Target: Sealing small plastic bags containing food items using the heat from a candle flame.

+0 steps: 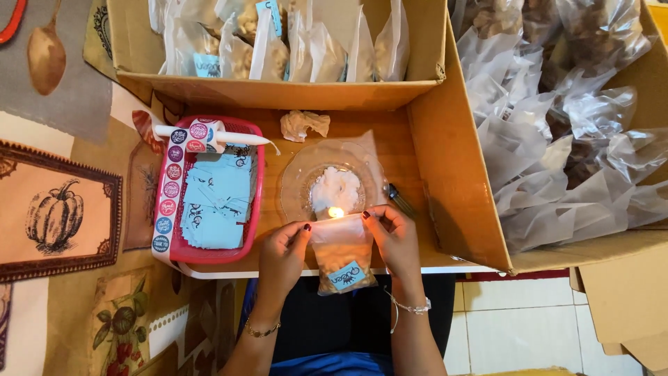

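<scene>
Between both hands, bag, over flame

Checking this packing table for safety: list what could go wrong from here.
1. Both hands, left hand and right hand, hold the small plastic bag at the candle flame; fingertips could burn.
2. The bag may melt through rather than seal.
3. Cardboard boxes of bags stand close to the flame.

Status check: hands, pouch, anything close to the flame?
Left hand and right hand pinch the clear pouch top edge. Edge sits at candle flame. Glass plate behind; nothing blocking.
</scene>
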